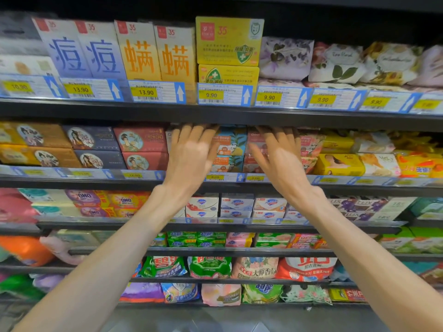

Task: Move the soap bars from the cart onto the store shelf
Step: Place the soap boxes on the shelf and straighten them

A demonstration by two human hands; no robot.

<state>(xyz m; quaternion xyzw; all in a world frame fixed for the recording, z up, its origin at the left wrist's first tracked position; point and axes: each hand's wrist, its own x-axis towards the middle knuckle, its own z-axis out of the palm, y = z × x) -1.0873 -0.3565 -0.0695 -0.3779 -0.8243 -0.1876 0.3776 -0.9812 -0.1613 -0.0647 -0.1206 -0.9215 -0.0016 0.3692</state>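
Soap bars stand stacked at the second shelf's front edge. Left hand and right hand flank them, fingers spread, gripping nothing. Cart not visible; remaining stock cannot be judged.

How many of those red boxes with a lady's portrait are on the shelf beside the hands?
2: one red portrait box sits on top of another red portrait box, just left of the left hand. More may be hidden behind them.
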